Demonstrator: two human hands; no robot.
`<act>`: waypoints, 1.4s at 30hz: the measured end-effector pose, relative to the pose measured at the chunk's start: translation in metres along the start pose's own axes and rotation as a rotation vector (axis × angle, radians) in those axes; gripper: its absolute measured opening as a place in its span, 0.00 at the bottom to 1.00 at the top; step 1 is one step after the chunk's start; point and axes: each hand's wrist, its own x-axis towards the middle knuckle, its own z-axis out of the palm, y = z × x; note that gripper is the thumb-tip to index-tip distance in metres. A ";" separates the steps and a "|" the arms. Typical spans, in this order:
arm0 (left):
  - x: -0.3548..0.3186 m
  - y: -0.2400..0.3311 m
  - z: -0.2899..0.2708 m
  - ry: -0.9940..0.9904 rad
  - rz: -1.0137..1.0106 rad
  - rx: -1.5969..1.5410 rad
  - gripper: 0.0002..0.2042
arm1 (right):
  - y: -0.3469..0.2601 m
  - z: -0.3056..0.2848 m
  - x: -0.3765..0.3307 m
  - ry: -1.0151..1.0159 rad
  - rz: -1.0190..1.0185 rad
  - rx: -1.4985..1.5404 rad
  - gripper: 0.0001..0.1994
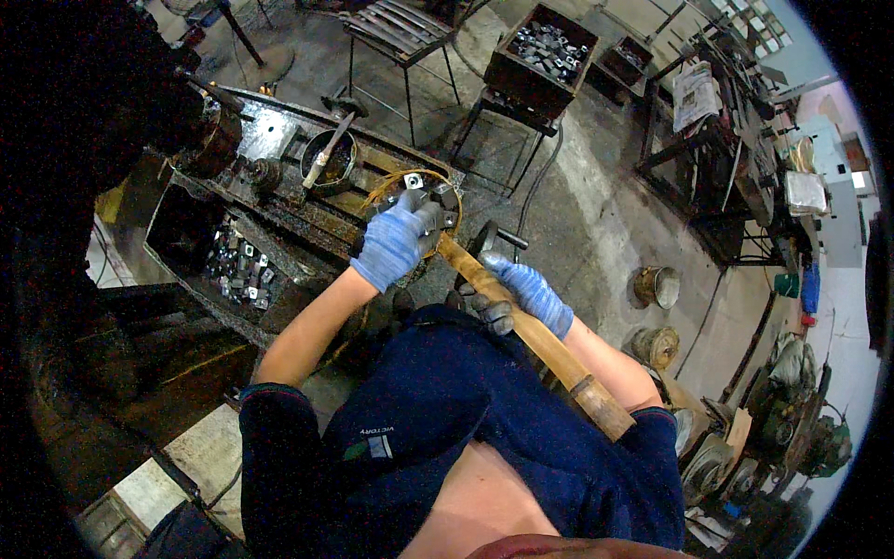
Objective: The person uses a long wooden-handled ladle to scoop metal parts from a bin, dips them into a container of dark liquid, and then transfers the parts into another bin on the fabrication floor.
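On the dark workbench (279, 200), two gloved hands work with a long wooden handle (531, 331).

The left hand (391, 242) is closed over a small metal piece (430, 219) at the far end of the handle, inside a round ring. The right hand (526, 293) grips the handle near its middle, fingers wrapped around it. To the left lies a tray of metal parts (237, 270), and far behind stands a crate (545, 56).
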 end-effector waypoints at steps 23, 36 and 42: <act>-0.040 -0.030 0.001 0.307 0.207 0.069 0.15 | 0.026 0.031 -0.004 -0.001 -0.009 -0.041 0.24; -0.038 -0.054 -0.020 0.428 0.064 -0.016 0.10 | 0.018 0.041 -0.013 0.330 -0.151 -0.445 0.15; -0.053 -0.052 -0.021 0.403 -0.048 -0.645 0.10 | 0.007 0.045 -0.022 0.390 -0.097 -0.553 0.16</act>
